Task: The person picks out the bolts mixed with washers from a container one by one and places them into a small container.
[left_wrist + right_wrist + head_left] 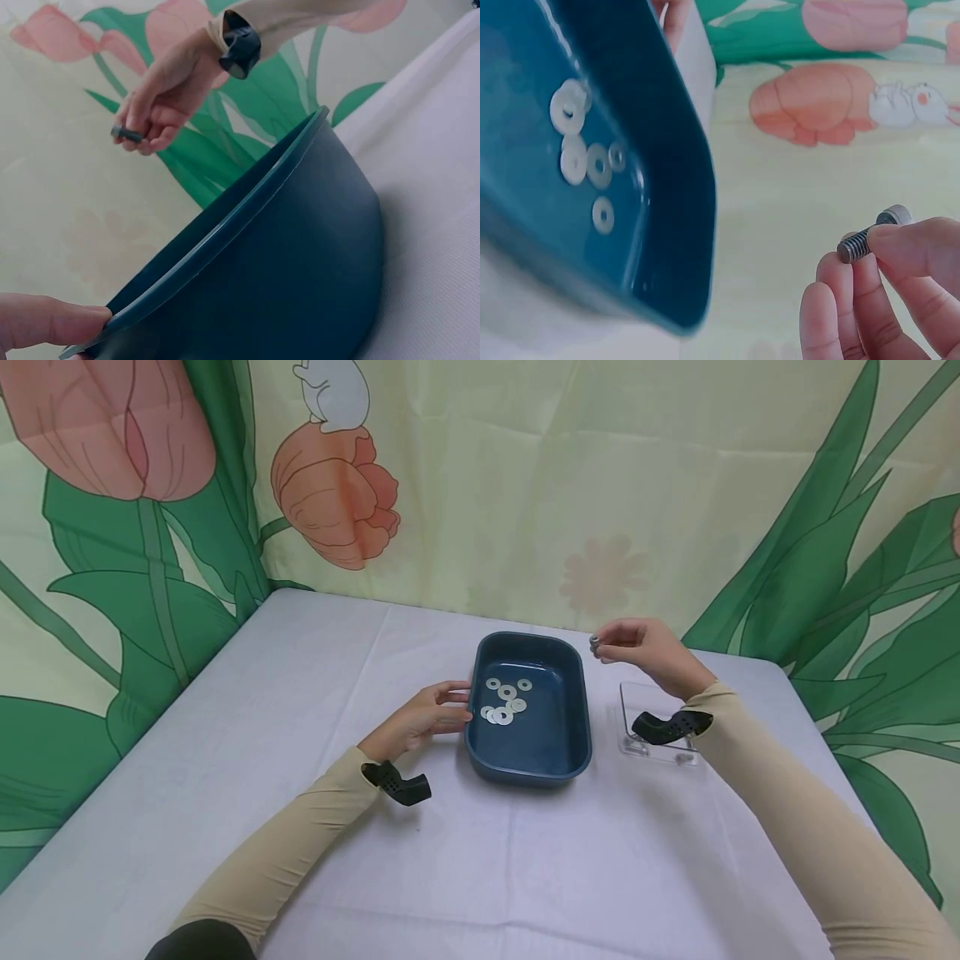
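Observation:
My right hand (641, 647) pinches a dark metal bolt (874, 234) between thumb and fingers, in the air just past the right rim of a blue plastic bin (528, 760). The bolt has a threaded shank and a knurled round head. Several flat metal washers (507, 692) lie on the bin floor, some overlapping, toward its left side. At the bin's left edge is my left hand (423, 718), its fingers extended and spread, the tips touching the rim. In the left wrist view, the thumb (56, 321) meets the rim; most other fingers are out of sight.
A clear plastic box (626, 702) stands right of the bin, under my right wrist, with small items at its near edge that I cannot make out. White cloth (420, 877) covers the table. A flower-printed curtain (480, 485) hangs behind it.

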Tool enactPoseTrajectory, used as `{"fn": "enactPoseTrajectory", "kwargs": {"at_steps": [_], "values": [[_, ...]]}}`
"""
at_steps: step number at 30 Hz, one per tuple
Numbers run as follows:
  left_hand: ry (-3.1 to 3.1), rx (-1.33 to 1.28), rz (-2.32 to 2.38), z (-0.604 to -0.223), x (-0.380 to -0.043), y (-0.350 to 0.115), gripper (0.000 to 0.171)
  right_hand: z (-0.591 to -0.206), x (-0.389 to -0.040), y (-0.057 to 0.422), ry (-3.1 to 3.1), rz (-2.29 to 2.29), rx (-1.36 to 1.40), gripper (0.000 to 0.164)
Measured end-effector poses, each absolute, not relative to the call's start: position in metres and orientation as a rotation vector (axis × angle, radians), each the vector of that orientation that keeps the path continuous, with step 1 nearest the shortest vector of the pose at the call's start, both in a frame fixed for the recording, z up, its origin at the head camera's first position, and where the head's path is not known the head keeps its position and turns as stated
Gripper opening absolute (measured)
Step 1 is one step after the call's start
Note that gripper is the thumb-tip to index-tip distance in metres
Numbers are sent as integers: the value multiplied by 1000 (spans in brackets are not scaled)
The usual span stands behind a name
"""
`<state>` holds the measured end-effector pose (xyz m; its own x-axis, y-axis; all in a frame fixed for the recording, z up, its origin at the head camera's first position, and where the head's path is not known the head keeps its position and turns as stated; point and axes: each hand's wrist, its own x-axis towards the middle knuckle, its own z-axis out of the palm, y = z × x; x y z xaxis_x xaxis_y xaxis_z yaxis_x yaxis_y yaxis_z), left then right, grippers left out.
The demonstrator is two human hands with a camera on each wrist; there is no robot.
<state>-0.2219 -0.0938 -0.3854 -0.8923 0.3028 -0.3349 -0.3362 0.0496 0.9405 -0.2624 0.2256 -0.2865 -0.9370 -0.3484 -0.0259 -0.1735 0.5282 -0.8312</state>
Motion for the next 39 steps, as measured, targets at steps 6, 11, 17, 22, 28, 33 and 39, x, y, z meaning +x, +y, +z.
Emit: {"fn": "enactPoseTrajectory", "kwargs": {"at_steps": [6, 11, 17, 22, 28, 33, 39], "values": [[1896, -33, 1889, -386, -223, -94, 61, -283, -256, 252, 2610, -1342, -397, 29], [1898, -36, 1888, -387, -223, -93, 61, -281, -248, 273, 2660, -1280, -330, 31], [1897, -35, 1888, -386, -223, -94, 62, -282, -241, 297, 2694, -1225, -276, 30], [1894, -39, 1886, -386, -224, -94, 62, -283, -236, 311, 2687, -1209, -272, 28], [1895, -30, 1887, -385, -224, -94, 61, -288, -232, 320, 2702, -1170, -240, 36], [1897, -33, 1883, -384, -224, -94, 61, -297, -231, 324, 2710, -1156, -233, 36], [1897, -33, 1883, -384, -223, -94, 62, -304, -231, 327, 2742, -1003, -311, 36]]}}
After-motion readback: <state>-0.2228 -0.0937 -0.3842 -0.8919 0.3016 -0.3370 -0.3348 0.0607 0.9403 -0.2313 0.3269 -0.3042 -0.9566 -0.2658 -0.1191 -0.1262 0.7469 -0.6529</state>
